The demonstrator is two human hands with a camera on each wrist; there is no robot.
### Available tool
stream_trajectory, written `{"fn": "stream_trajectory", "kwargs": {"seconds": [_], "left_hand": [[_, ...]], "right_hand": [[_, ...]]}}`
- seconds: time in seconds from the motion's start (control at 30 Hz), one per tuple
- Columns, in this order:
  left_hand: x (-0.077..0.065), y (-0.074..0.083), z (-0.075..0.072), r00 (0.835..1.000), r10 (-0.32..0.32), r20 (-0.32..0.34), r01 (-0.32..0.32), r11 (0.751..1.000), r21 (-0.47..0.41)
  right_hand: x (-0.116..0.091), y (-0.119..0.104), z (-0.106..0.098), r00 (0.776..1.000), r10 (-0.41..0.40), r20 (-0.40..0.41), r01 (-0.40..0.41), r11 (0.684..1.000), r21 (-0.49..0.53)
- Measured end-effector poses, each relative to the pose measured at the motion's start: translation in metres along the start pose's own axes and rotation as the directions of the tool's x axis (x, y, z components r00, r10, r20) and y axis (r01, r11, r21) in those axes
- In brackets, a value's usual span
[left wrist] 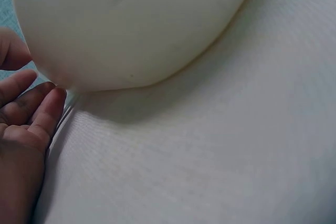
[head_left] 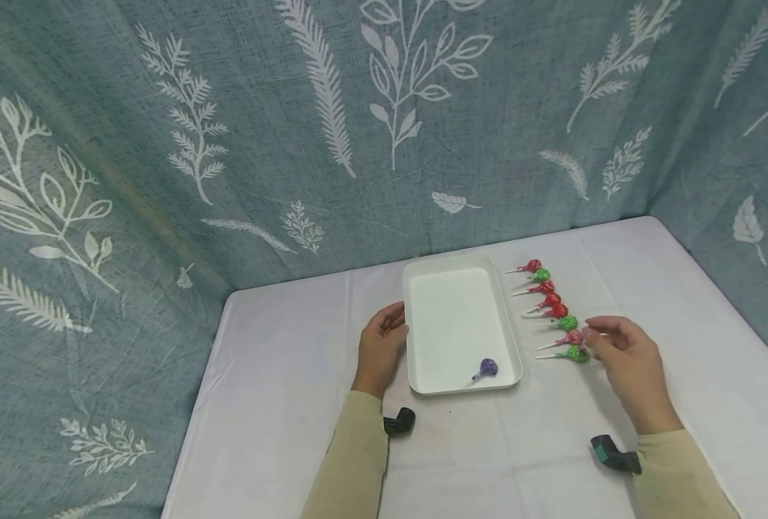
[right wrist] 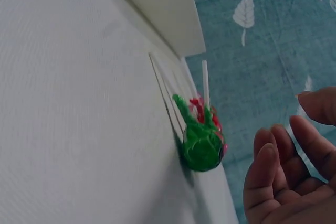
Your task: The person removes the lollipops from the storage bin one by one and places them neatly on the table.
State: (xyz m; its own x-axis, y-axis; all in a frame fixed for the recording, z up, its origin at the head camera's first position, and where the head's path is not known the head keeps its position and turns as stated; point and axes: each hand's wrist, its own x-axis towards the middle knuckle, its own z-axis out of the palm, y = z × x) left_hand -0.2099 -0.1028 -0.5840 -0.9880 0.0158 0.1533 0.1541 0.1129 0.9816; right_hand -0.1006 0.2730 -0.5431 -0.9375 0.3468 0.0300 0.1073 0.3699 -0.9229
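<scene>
My right hand (head_left: 624,349) is released, with the fingers loosely bent and holding nothing; the fingertips are just beside the nearest green lollipop (head_left: 576,353) at the near end of the row. In the right wrist view this green lollipop (right wrist: 201,148) lies on the counter (head_left: 293,360), apart from my fingers (right wrist: 268,174). My left hand (head_left: 380,351) is also relaxed and rests against the left rim of the white tray (head_left: 416,324), touching it without gripping, as far as I can see.

Going outward, the row of lollipops (head_left: 549,306) lies right of the tray, red, green and pink ones, sticks pointing toward the tray. Inside the tray I see only one purple lollipop (head_left: 486,368), at its near right corner. So I judge the work is at its beginning: one piece is in, about eight are left on the counter.
</scene>
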Motion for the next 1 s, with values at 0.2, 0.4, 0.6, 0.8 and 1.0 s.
{"fn": "stream_trajectory", "kwargs": {"seconds": [0.2, 0.4, 0.6, 0.8, 1.0], "left_hand": [[0.002, 0.000, 0.000, 1.000, -0.007, -0.004, 0.007, 1.000, -0.011], [0.002, -0.001, -0.001, 1.000, -0.014, 0.000, 0.014, 1.000, -0.001], [0.002, -0.001, -0.001, 1.000, -0.010, 0.004, 0.010, 1.000, 0.004], [0.001, -0.001, -0.001, 1.000, -0.013, -0.002, 0.013, 1.000, 0.001], [0.001, -0.001, -0.001, 1.000, -0.004, 0.002, 0.004, 1.000, -0.010]], "right_hand": [[-0.003, -0.008, 0.007, 0.998, -0.030, 0.048, 0.028, 0.998, 0.054], [-0.008, -0.018, 0.018, 0.990, -0.083, 0.110, 0.074, 0.993, 0.089], [-0.012, -0.026, 0.029, 0.980, -0.132, 0.149, 0.110, 0.983, 0.150], [-0.013, -0.033, 0.039, 0.970, -0.157, 0.187, 0.129, 0.980, 0.154], [-0.013, -0.039, 0.049, 0.953, -0.215, 0.215, 0.178, 0.968, 0.177]]}}
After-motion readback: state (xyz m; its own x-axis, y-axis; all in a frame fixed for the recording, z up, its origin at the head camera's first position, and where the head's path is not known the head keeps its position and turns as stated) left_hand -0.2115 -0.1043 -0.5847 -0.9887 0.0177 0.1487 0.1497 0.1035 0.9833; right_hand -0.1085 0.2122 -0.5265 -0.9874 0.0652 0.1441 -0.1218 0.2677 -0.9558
